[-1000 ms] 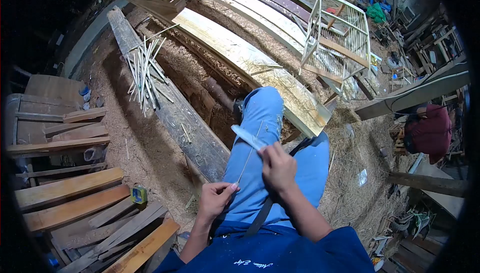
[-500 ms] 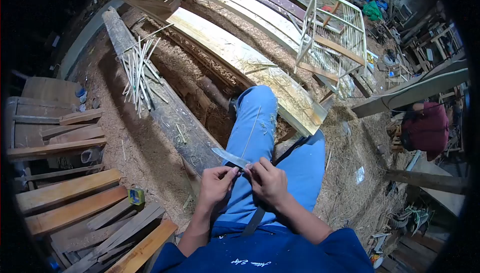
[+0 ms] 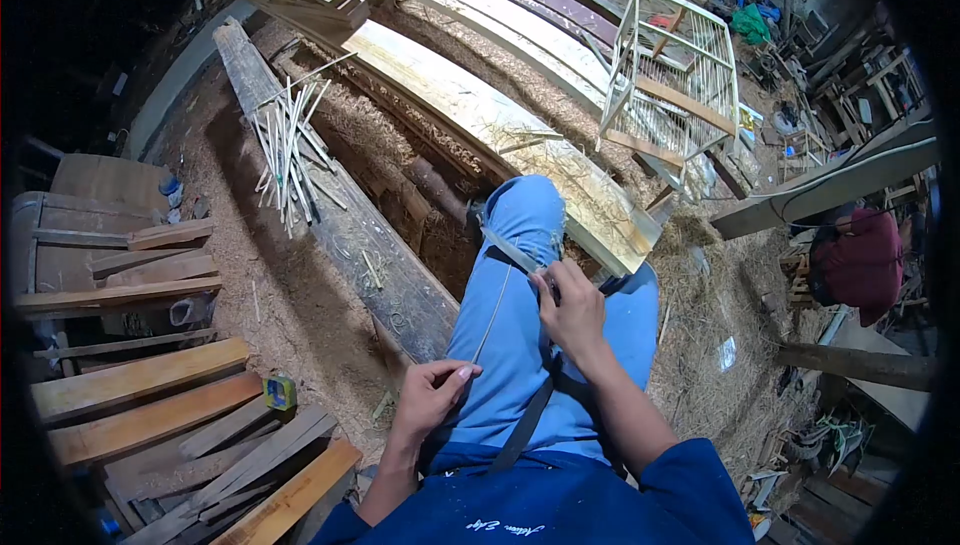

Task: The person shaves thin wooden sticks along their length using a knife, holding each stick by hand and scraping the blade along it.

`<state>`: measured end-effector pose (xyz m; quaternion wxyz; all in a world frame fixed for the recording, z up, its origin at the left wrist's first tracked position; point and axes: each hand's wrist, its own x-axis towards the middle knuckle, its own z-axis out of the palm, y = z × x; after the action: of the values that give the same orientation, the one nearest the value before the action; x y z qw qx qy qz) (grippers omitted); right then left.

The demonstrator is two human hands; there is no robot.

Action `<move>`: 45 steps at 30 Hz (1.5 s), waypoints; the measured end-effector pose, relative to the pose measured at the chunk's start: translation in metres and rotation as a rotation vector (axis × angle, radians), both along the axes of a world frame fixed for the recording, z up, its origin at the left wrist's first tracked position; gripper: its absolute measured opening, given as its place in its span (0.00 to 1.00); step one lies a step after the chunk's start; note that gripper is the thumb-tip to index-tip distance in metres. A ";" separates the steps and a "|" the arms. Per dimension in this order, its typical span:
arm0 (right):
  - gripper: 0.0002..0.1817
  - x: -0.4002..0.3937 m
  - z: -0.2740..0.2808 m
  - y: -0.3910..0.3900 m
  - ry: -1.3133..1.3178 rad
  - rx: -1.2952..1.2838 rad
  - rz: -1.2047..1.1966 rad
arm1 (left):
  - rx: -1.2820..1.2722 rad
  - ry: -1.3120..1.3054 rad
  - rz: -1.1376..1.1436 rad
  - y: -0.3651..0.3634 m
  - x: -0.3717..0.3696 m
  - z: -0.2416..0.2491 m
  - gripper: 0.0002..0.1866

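My left hand [image 3: 432,397], closed in a pinch, grips the lower end of a thin bamboo stick [image 3: 490,317]. The stick slants up over my left thigh in blue trousers [image 3: 525,207]. In my closed right hand [image 3: 572,310] is a knife [image 3: 510,248], its blade pointing up and left above the knee. The far end of the stick lies close by the blade. A dark strap [image 3: 522,428] runs down across my lap.
A bundle of cut sticks [image 3: 290,150] lies on a weathered plank [image 3: 345,210] to the left. Ahead are a thick pale board [image 3: 440,75] and a slatted cage [image 3: 670,85]. A yellow tape measure [image 3: 279,392] rests by stacked boards [image 3: 150,380]. Shavings cover the ground.
My hands have moved apart: the right, with the knife, went up and right along the stick, while the left shifted slightly down. The blade is now near the knee.
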<state>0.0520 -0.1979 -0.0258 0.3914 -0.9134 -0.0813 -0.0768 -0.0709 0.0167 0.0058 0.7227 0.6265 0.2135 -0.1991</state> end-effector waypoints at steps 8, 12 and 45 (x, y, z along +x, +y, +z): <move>0.08 -0.047 0.016 0.015 0.058 0.083 0.116 | 0.230 -0.121 -0.020 -0.013 0.034 -0.013 0.10; 0.08 -0.057 0.015 0.015 0.056 0.097 0.100 | 0.288 -0.125 -0.059 -0.016 0.050 -0.019 0.10; 0.10 -0.063 0.014 0.021 -0.038 -0.116 0.198 | 0.462 -0.182 -0.061 -0.017 0.019 -0.007 0.09</move>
<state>-0.0114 -0.1773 -0.0120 0.3421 -0.9203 -0.1827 -0.0502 -0.0515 0.0001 -0.0011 0.5704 0.7964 0.1686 -0.1095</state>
